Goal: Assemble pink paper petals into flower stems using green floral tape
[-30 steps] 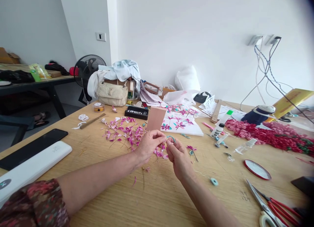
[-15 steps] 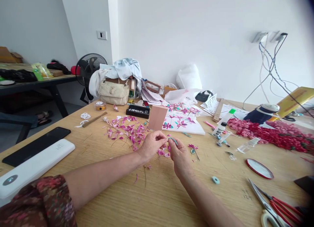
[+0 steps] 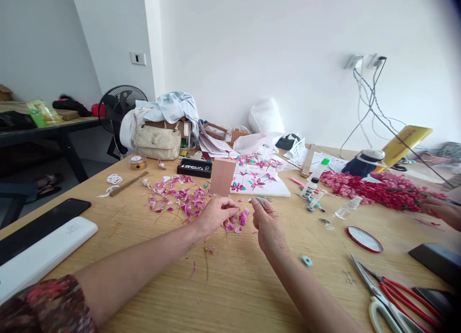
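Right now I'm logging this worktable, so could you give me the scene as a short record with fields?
Left hand: thumb and fingers close together, near loose pink petals; whether it holds anything is unclear
Right hand: thumb and finger grip on a small teal piece
Beyond the hands: upright wooden board and white sheet with pink flowers on it
Near the right forearm: small teal roll
Lower right: white-handled scissors
Right edge: another person's hand beside red and pink flowers
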The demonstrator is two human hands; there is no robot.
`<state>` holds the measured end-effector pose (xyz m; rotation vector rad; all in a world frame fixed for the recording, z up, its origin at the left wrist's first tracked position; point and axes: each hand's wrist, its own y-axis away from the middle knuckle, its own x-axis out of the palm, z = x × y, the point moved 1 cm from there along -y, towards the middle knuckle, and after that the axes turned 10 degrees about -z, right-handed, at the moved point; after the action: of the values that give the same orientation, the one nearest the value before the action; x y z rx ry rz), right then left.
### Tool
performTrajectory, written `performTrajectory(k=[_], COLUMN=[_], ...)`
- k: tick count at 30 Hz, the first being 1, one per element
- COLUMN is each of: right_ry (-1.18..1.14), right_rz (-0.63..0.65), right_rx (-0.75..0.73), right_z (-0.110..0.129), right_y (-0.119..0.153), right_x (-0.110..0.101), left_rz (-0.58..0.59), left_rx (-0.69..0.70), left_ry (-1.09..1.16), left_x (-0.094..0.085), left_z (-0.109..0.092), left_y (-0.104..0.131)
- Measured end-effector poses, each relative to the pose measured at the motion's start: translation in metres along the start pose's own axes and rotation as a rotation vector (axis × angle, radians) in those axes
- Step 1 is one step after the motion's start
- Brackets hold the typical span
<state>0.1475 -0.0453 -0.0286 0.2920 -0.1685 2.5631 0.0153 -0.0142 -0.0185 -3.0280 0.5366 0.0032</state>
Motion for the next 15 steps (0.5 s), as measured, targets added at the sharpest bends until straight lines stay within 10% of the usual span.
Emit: performTrajectory(k=[8,15], right_ry=[-0.025,-0.057], right_rz=[-0.076,-0.047], right_rx=[-0.036,-0.022], right_z=[0.002,0.006], right_y=[-0.012,-0.013], right_x=[-0.009,-0.011], left_rz=[0.010,-0.137], left_rx=[-0.015,0.477], left_ry=[-0.110,0.065], left_x=[-0.001,-0.011], left_z=[0.002,-0.081], left_y=[-0.004,0.061])
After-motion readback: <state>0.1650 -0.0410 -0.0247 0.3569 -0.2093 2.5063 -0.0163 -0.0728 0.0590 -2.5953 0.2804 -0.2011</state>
